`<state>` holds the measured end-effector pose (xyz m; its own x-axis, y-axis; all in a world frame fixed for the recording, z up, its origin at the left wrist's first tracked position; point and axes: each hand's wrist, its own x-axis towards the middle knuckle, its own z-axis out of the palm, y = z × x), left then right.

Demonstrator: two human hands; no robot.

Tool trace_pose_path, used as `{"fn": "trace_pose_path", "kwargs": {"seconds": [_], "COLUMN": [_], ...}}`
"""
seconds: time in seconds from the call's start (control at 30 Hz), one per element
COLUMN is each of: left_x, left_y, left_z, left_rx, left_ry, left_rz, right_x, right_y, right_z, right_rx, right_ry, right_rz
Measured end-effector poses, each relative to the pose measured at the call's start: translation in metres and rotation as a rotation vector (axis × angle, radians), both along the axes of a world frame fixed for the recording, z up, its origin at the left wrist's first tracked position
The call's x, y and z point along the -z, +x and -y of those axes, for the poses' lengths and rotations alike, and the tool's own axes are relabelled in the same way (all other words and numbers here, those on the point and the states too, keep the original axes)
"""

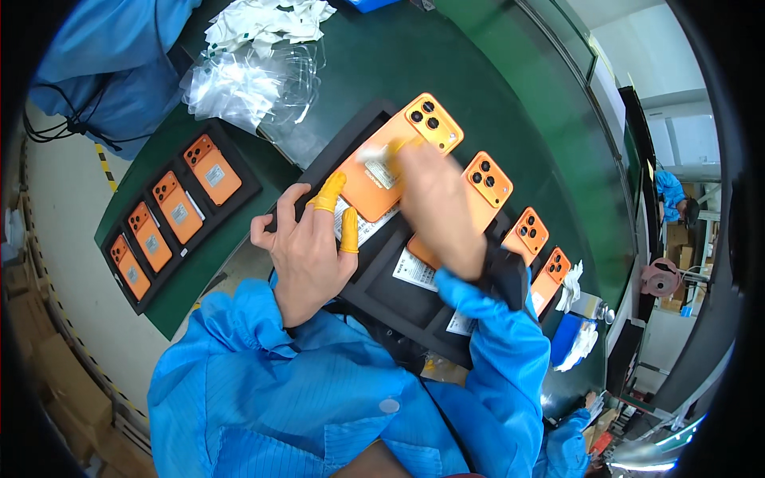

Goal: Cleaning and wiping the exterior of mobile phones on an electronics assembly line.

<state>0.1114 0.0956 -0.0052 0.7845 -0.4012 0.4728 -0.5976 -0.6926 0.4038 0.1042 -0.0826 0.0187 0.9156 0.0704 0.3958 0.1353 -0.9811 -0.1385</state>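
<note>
An orange phone [368,191], back up with three camera lenses and a pale label, lies tilted on a black foam tray [319,171]. My left hand [307,251] has its fingers spread, two in yellow finger cots, with one cot against the phone's lower left edge. Over the phone's back is my right hand [438,195], smeared by motion, its fingers drawn together. A blurred white scrap [371,154] shows at its fingertips; its kind I cannot make out. Beneath my right wrist lies a second orange phone [478,209], partly hidden.
Two more orange phones [527,233] [550,279] lie along the tray to the right. On the left, another black tray [249,179] holds several orange phones. Clear plastic films [239,88] and white cloths [267,22] are heaped at the back. A blue box [570,338] stands at right.
</note>
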Motion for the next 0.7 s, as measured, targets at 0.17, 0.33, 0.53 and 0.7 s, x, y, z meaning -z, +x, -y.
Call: {"fn": "trace_pose_path", "kwargs": {"seconds": [0.17,0.33,0.53,0.7], "left_x": [-0.004,-0.006,0.003,0.008], "left_y": [0.001,0.002,0.000,0.000], "left_z": [0.005,0.007,0.001,-0.001], "left_rx": [0.014,0.038,0.012,0.024], "left_ry": [-0.012,0.001,-0.027,-0.053], "left_rz": [0.019,0.020,0.033,0.028], "right_x": [-0.021,0.000,0.004,0.009], "right_y": [0.042,0.038,0.027,0.013], "right_z": [0.049,0.023,0.007,-0.025], "right_rx": [0.258,0.241,0.117,-0.082], "right_ry": [0.177,0.066,0.235,0.274], "right_rz": [0.239,0.187,0.107,0.051]}}
